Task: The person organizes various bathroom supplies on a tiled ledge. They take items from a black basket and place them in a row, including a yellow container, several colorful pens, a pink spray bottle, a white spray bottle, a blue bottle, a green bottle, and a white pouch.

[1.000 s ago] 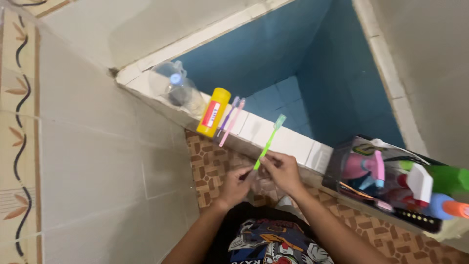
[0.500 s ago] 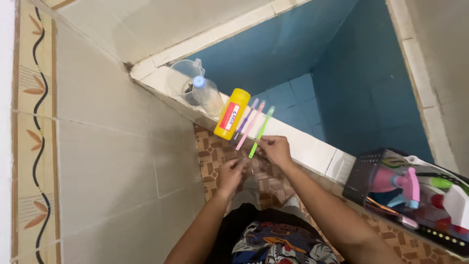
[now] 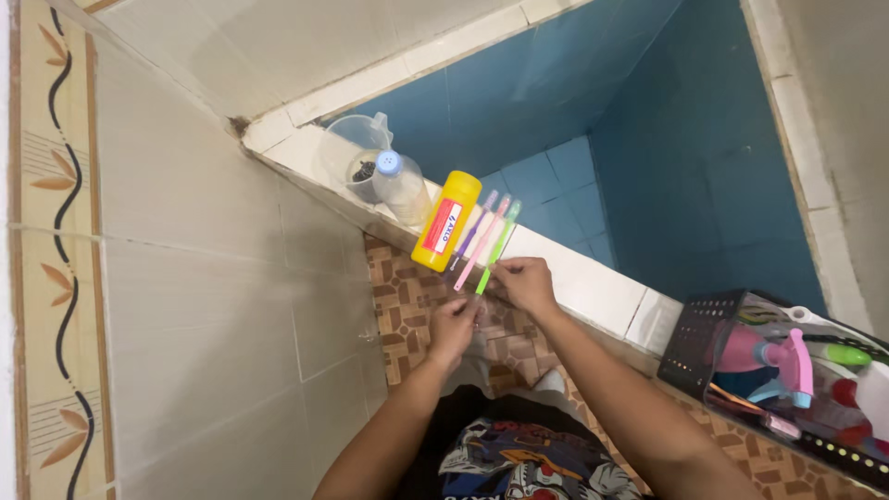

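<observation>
Item: green toothbrush (image 3: 498,246), on the white ledge (image 3: 593,282), long axis running up and away from your fingers. Your right hand (image 3: 526,283) is nearer, fingers pinched on its near end. Your left hand (image 3: 454,326) sits just below, fingers curled; its hold cannot be told.

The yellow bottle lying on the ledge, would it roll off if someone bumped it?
Probably a little. The yellow bottle lies on its side on the narrow white ledge, so a sideways bump might roll it. It looks like light plastic. The purple toothbrush beside it might slow it.
</observation>
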